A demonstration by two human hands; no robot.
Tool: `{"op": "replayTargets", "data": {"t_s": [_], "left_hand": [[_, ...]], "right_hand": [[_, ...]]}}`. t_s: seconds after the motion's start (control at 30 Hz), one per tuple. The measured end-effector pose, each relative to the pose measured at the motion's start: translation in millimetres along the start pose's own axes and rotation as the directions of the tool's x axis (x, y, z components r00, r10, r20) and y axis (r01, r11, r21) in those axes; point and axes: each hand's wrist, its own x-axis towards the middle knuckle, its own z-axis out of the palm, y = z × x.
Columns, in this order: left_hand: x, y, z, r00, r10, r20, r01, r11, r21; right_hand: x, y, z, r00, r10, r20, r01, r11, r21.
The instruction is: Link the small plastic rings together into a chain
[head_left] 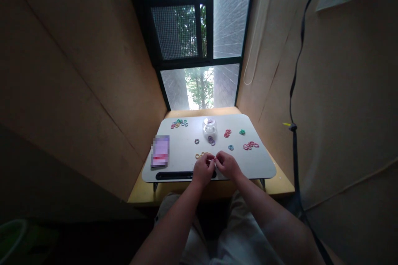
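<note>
My left hand (204,168) and my right hand (228,165) meet at the front of a white lap table (183,145). Both are closed, fingertips pinched together around a small red hair tie (214,159), mostly hidden by the fingers. Just behind my left hand are yellow hair ties (197,156), partly covered. Other small ring-shaped ties lie sorted by colour: grey (197,141), purple (211,140), red (227,133), green (242,132), blue (230,148) and pinkish red (251,145). A mixed-colour group (179,124) sits at the far left.
A clear round jar (209,126) stands at the table's back middle. On the left lies a blurred-out purple item (161,151). A black slot (174,176) runs along the front edge. Walls flank both sides, with a window (199,87) behind. A black cable (295,153) hangs at right.
</note>
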Motion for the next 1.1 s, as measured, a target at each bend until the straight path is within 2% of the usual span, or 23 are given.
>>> {"op": "replayTargets", "data": {"t_s": [0.27, 0.57, 0.8, 1.1], "left_hand": [[0.8, -5.8, 3.0, 0.999, 0.007, -0.031, -0.007, 1.000, 0.014], [1.2, -4.3, 2.9, 1.000, 0.010, -0.030, -0.010, 1.000, -0.016], [1.5, -3.7, 1.5, 0.997, 0.076, -0.029, -0.074, 0.996, 0.051], [1.0, 1.0, 0.5, 0.999, 0.051, 0.000, -0.050, 0.994, 0.102]], "right_hand": [[-1.9, -1.9, -1.2, 0.999, -0.041, 0.008, 0.041, 0.998, 0.053], [-1.5, -0.8, -0.5, 1.000, -0.031, 0.006, 0.030, 0.998, 0.058], [-1.3, 4.8, 2.3, 1.000, 0.011, -0.027, -0.009, 0.997, 0.079], [0.1, 2.3, 0.0, 1.000, 0.018, -0.010, -0.018, 0.999, 0.037]]}}
